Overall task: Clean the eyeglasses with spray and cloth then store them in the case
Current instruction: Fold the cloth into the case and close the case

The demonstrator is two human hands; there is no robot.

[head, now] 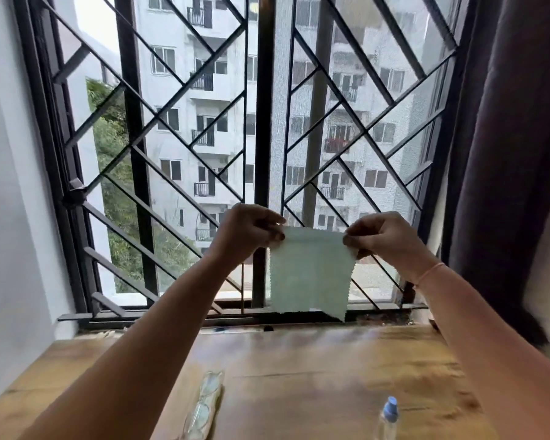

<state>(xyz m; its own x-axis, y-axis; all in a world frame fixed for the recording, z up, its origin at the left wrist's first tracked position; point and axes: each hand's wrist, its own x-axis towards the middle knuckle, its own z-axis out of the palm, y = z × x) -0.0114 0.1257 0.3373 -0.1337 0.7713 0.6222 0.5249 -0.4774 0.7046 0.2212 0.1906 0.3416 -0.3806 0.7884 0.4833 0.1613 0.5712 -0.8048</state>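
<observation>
**Forearms raised, cloth spread wide before the wipe**

Forearms [146, 338] rise from the bottom edge toward the window, and at their ends both hands are closed in a pinch. The left hand [248, 231] grips one top corner of the pale green cloth [311, 277] between thumb and curled fingers. The right hand [385, 236] pinches the other top corner. The cloth hangs open between them, its lower edge free and slightly curled.

The step in hand looks like opening out the cloth before wiping. Done well, the pinches belong at the very corners, so that fingers leave the middle clean. The cloth should be taut enough against the daylight to show any grit or fold.

Below the left hand and well apart from it, the eyeglasses [204, 404] lie blurred on the wooden surface [315, 376]. Below the right hand, the spray bottle [388, 417] with its blue cap stands on the same surface.

The next move probably calls for one hand to release its corner and lift the eyeglasses by the frame, not the lenses. No case can be made out. Beyond the hands stands a window grille [185, 122].
</observation>
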